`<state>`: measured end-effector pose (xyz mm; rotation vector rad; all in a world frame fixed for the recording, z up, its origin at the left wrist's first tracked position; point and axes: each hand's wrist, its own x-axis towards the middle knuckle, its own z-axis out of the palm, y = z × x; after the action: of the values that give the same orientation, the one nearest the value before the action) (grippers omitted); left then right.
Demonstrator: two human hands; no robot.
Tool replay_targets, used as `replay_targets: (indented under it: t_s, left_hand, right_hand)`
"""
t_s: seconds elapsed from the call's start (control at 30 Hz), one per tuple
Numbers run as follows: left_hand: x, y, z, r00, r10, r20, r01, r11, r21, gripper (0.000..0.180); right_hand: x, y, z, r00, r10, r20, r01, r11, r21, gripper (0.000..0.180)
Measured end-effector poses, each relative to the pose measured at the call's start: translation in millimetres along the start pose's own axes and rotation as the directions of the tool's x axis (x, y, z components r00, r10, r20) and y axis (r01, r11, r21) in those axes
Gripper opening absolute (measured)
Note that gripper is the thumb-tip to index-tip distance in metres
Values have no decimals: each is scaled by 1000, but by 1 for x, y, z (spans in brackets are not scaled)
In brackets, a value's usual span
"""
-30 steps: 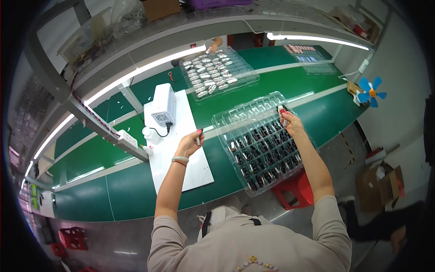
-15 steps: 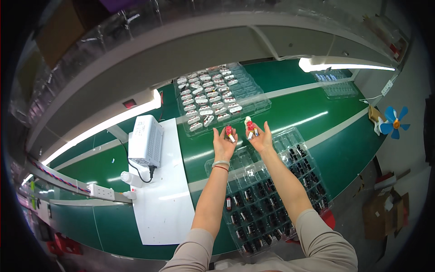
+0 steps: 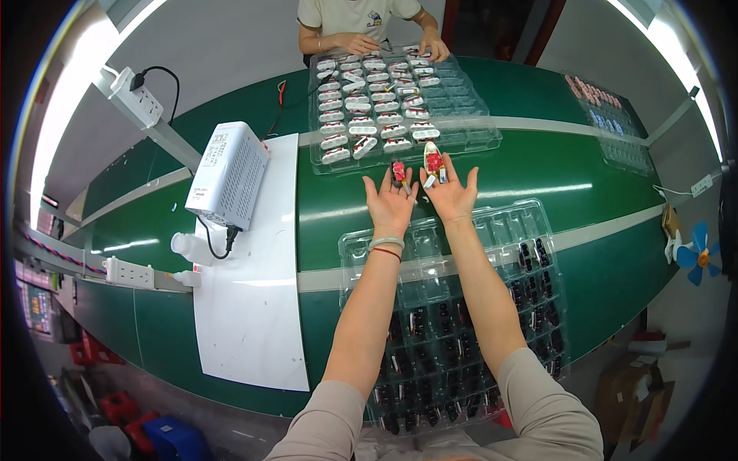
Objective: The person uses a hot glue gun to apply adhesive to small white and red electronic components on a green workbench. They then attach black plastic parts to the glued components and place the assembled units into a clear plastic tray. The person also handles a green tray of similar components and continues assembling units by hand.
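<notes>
My left hand (image 3: 390, 209) is palm up over the green table, fingers loosely spread. Across its fingers rests a small red-and-dark part (image 3: 399, 172) with a light cylindrical piece. Beside it my right hand (image 3: 453, 197), also palm up, supports an off-white oval shell (image 3: 430, 147) with a red part inside and small white and blue pieces below it. Thumbs point outward on both hands. Just beyond the fingertips lies a clear compartment tray (image 3: 492, 132) of white oval housings. Beneath my forearms is another clear tray (image 3: 355, 244), its nearer compartments holding black parts.
A white ventilated power box (image 3: 231, 177) stands left on a white sheet (image 3: 257, 323). Across the table another person (image 3: 350, 23) has both hands at the far tray. At right are a further clear tray (image 3: 615, 134) and a blue fan (image 3: 698, 255).
The view has tilted up, bringing the person across the table into sight. Both my hands remain palm up with the same parts, now appearing closer to the far tray.
</notes>
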<state>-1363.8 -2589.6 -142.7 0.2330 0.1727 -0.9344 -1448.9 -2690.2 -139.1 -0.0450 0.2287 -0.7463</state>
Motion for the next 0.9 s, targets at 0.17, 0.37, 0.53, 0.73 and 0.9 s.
replay_targets:
  t_s: [0.17, 0.37, 0.53, 0.73, 0.9]
  left_hand:
    - [2, 2, 0, 997, 38, -74, -42, 998, -53, 75]
    - [7, 3, -10, 993, 55, -101, -56, 998, -8, 81]
    - [2, 3, -6, 998, 53, -36, -54, 998, -25, 86]
    - [-3, 4, 1, 997, 55, 59, -54, 998, -27, 93]
    - [-5, 5, 0, 995, 48, 83, -42, 997, -68, 96]
  right_hand:
    - [-1, 2, 3, 996, 84, 8, -82, 988, -129, 80]
    - [4, 1, -1, 987, 142, -81, -151, 979, -133, 78]
    - [4, 0, -2, 992, 95, -87, -108, 982, -158, 78]
    - [5, 1, -4, 994, 103, -49, -108, 988, -113, 79]
    - [5, -1, -9, 990, 144, 9, -142, 982, -127, 80]
